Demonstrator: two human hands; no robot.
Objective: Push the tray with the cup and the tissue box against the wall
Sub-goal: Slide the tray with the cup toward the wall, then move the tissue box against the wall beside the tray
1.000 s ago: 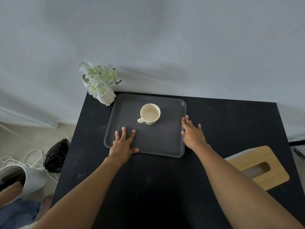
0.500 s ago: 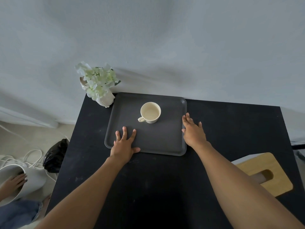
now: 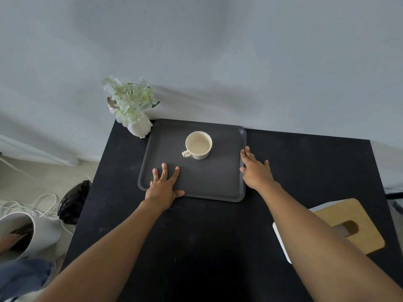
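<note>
A dark grey tray (image 3: 218, 182) lies on the black table, its far edge at the wall. A cream cup (image 3: 198, 144) stands upright on it, handle toward the left. My left hand (image 3: 164, 186) rests flat on the tray's near left corner, fingers spread. My right hand (image 3: 256, 171) presses flat against the tray's right rim. The tissue box (image 3: 357, 223), white with a wooden slotted lid, sits on the table at the near right, partly behind my right forearm.
A white vase of pale flowers (image 3: 133, 110) stands at the table's far left corner, touching the tray's corner. On the floor to the left are a black bag (image 3: 74, 199), white cables and a white bin (image 3: 28, 234). The table (image 3: 196, 247) ends at the right past the tissue box.
The tray has slid a little farther away, reaching the wall, with both hands moving along on it. The cup rode with it.
</note>
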